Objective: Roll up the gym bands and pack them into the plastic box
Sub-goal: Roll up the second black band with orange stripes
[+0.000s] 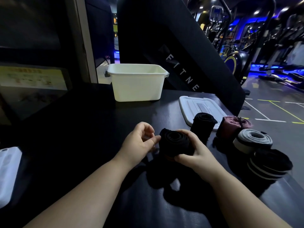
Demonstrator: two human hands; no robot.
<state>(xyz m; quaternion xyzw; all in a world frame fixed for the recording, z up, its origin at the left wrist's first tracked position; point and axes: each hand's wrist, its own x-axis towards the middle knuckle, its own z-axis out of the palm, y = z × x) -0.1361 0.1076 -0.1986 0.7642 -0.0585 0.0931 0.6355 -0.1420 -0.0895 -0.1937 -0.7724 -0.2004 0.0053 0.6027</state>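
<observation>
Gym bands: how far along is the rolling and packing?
Done: four rolls stand at right: black roll, pink roll, grey roll, black-and-white striped roll. In hand: the right hand grips a part-rolled black band, its tail loose. Left: packing the white plastic box; no band shows inside.

I read both bare forearms extended forward and converging at centre, the right hand [197, 155] gripping the black rolled band [174, 143] with fingers over its top and thumb beneath, the left hand [139, 140] loosely curled, thumb tip touching the roll's left edge.
</observation>
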